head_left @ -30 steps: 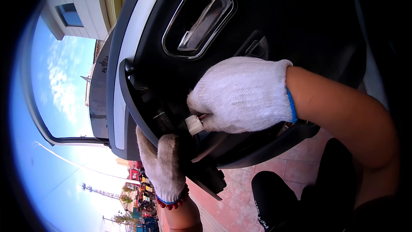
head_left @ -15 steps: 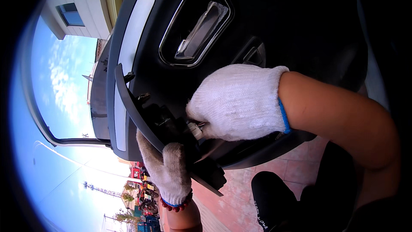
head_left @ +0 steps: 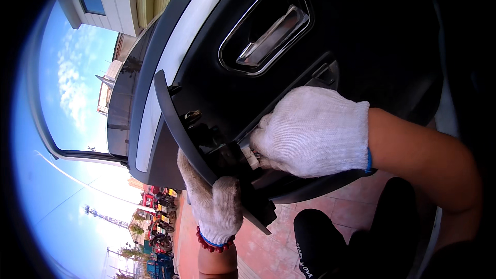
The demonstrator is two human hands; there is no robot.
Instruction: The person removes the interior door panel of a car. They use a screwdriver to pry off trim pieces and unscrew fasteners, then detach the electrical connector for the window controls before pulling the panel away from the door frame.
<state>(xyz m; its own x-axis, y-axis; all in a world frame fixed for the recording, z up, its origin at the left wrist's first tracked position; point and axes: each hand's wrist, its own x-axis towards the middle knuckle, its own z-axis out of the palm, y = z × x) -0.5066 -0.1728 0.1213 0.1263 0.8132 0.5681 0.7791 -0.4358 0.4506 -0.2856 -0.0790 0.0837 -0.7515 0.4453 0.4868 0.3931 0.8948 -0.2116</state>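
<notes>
My left hand, in a soiled white knit glove with a red bead bracelet at the wrist, is closed around the lower part of a curved dark trim panel. The panel stands tilted away from the black vehicle door, its clips and black housings facing the door. My right hand, gloved too, pinches a white wire connector at the back of the panel. Thin wires show by the fingertips; the fingers partly hide where they run.
Above the hands is the inner door handle in a chrome-rimmed recess, with a silver strip beside it. My knee is below, over reddish paving. Parked vehicles stand at the lower left, a building at the upper left.
The door and trim panel have shifted right in the view. Both hands keep their hold; the right hand sits slightly further right and lower, still on the connector.
</notes>
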